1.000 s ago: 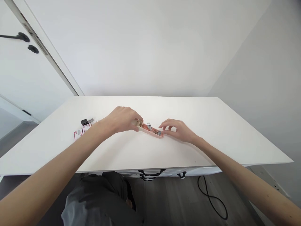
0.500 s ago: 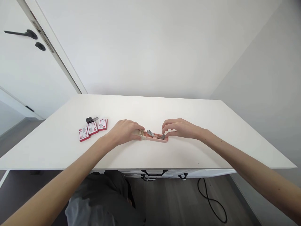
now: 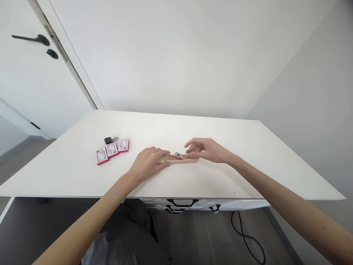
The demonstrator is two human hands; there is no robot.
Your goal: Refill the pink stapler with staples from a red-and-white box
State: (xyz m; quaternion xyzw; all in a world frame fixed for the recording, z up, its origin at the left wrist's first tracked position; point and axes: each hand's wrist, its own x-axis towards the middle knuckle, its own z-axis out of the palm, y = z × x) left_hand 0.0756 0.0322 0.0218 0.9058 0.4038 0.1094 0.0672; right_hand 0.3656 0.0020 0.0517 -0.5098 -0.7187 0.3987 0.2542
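A pink stapler [image 3: 182, 158] lies opened flat near the middle of the white table [image 3: 248, 154], its metal staple channel facing up. My left hand [image 3: 149, 162] rests on the table and grips the stapler's left end with curled fingers. My right hand [image 3: 208, 149] hovers just above the stapler's right end, thumb and forefinger pinched on a small grey piece [image 3: 188, 151], probably a strip of staples. Both forearms reach in from the bottom of the view.
Three red and white staple boxes [image 3: 111, 151] lie in a row at the left of the table, with a small black staple remover [image 3: 110, 140] just behind them. A white door with a black handle [image 3: 33, 38] stands at far left. A black cable [image 3: 245, 228] lies on the floor.
My right hand has lifted off the stapler's right end with a small grey piece pinched in its fingers. The stapler has turned to lie more level. The view has shifted slightly.
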